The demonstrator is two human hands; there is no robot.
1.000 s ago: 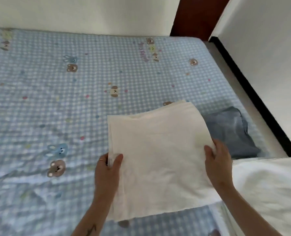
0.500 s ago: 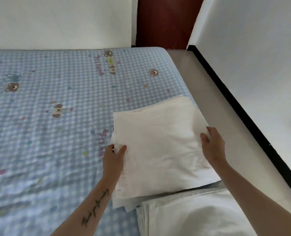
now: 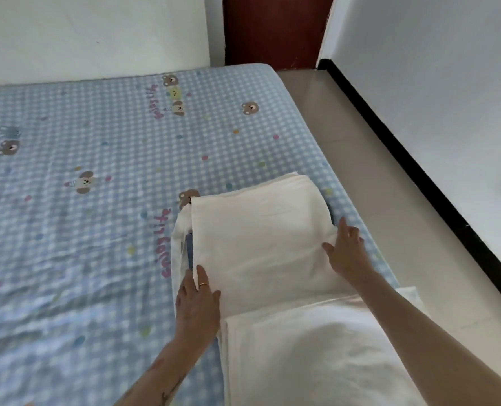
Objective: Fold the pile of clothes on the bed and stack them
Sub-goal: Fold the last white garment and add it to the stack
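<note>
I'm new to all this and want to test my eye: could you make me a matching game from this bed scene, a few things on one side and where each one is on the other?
Things:
1. folded white cloth
2. left hand
3. right hand
4. blue-and-white checked bedsheet with bear prints

Places:
A. on the cloth's edge nearest the floor strip
B. covering the mattress beneath everything
C. near the bed's right edge, between both hands
D. on the cloth's near corner, wearing a ring

Pairs: 1-C, 2-D, 3-A, 4-B
</note>
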